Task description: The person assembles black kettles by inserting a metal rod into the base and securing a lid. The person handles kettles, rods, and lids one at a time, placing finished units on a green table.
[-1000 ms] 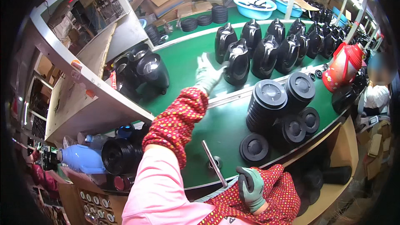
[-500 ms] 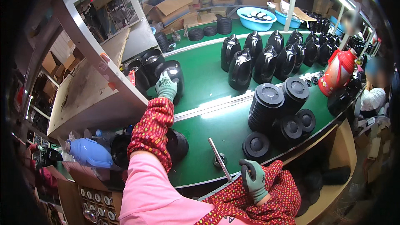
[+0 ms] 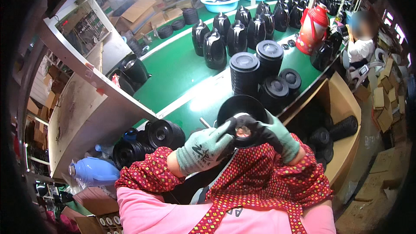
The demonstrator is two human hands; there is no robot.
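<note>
Close in front of my body is a black thermos jug shell (image 3: 229, 102), its wide round end towards me. My left hand (image 3: 206, 149), in a green glove with dark fingertips, curls its fingers at the near part of the shell. Opposite it, my right hand (image 3: 281, 136), gloved alike, grips the same shell. Between the fingertips shows a small round dark part (image 3: 243, 133) with a shiny, coppery centre; whether it is separate from the shell I cannot tell. A metal rod (image 3: 205, 123) stands just beyond my left hand, mostly hidden.
Finished-looking black jugs (image 3: 214, 50) stand in rows on the green bench (image 3: 173, 76). Stacks of black discs (image 3: 245, 71) are nearer, with a red flask (image 3: 312, 30) behind. A cardboard box (image 3: 349, 141) of black parts sits at right, a blue flask (image 3: 95, 170) at left.
My left hand has drawn back from the far left of the bench, bringing a black jug shell to my body. My right hand has risen to meet it. The view has shifted.
</note>
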